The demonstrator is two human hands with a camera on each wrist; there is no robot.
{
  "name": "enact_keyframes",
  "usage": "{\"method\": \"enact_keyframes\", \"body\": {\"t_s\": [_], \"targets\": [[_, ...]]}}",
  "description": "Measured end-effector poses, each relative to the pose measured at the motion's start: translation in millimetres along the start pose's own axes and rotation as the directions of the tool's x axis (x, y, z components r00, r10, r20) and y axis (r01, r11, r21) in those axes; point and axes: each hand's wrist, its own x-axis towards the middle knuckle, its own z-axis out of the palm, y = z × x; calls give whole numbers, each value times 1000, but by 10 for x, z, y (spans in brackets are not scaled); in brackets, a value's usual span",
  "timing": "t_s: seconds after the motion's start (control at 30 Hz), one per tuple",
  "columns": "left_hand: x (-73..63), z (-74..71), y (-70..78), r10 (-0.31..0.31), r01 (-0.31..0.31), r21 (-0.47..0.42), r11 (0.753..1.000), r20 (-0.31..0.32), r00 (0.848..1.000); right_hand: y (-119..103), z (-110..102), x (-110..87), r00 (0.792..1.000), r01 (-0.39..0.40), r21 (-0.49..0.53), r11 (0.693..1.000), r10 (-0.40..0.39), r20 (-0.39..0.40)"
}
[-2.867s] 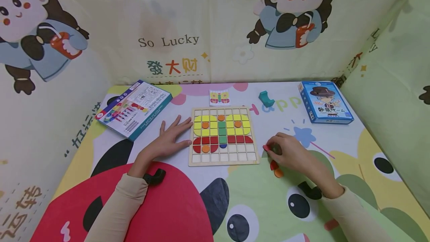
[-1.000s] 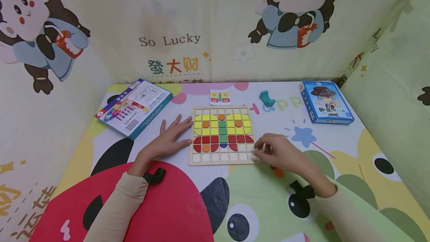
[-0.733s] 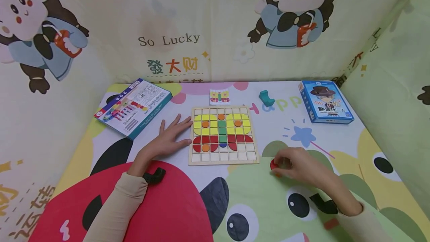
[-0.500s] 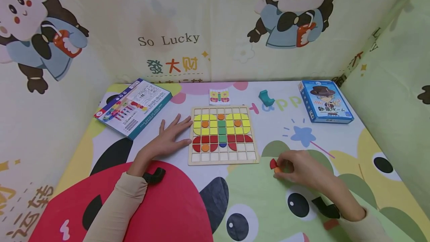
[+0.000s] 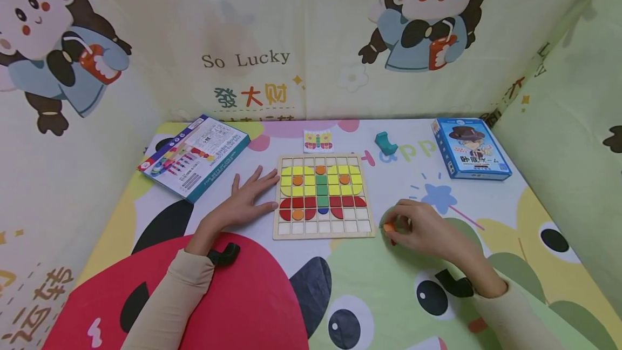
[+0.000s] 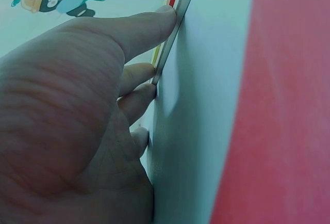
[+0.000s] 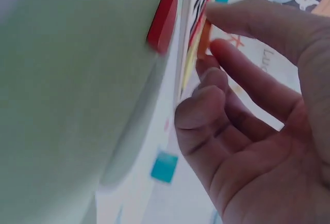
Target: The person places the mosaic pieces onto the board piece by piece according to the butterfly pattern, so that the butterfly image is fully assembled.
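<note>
A square wooden grid board [image 5: 350, 226] lies mid-table, with yellow, red, green, blue and orange pieces set in a butterfly pattern. My left hand [image 5: 245, 201] touches the board's left edge with thumb and fingertips, fingers stretched out; the left wrist view shows the thumb [image 6: 149, 30] at that edge. Right of the board, my right hand [image 5: 423, 227] pinches an orange round piece [image 5: 389, 227] between thumb and fingers. Below it on the tablecloth is a red piece [image 5: 393, 242], mostly hidden by the hand in the head view but plain as a red piece [image 7: 162, 22] in the right wrist view.
Behind the board lies a small butterfly picture card [image 5: 318, 141]. A curved teal block [image 5: 386, 143] sits to its right. A flat printed box [image 5: 194, 158] lies at back left, a blue game box [image 5: 471, 148] at back right. Curtain walls [image 5: 301, 26] enclose the table.
Earlier, the right hand set a red quarter-round piece on the board's lower right. It then went back to the loose pieces, picked up the orange round piece and moved toward the board. Left hand stayed put.
</note>
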Motion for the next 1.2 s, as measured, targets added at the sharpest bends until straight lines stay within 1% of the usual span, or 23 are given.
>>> {"method": "enact_keyframes", "body": {"t_s": [0.1,0.23,0.33,0.5,0.67,0.87,1.2], "targets": [[7,11,-7,-2,2,2,1000,0,1000,-25,71,166,1000,-29,34,999,29,9],[17,18,-14,-5,5,7,1000,0,1000,-82,147,366,999,-40,62,997,40,13],[25,20,-16,-4,4,8,1000,1,1000,-130,186,477,1000,-26,74,997,26,7],[27,17,-15,-6,6,7,1000,5,1000,-197,230,600,998,-39,74,997,35,43],[19,12,-9,-12,12,5,1000,8,1000,-237,271,667,998,-31,56,998,28,58],[10,12,-7,-8,8,4,1000,6,1000,-260,330,703,999,0,31,1000,-1,34],[13,13,-2,-3,3,12,1000,6,1000,-282,338,707,1000,14,-11,1000,-13,23]]}}
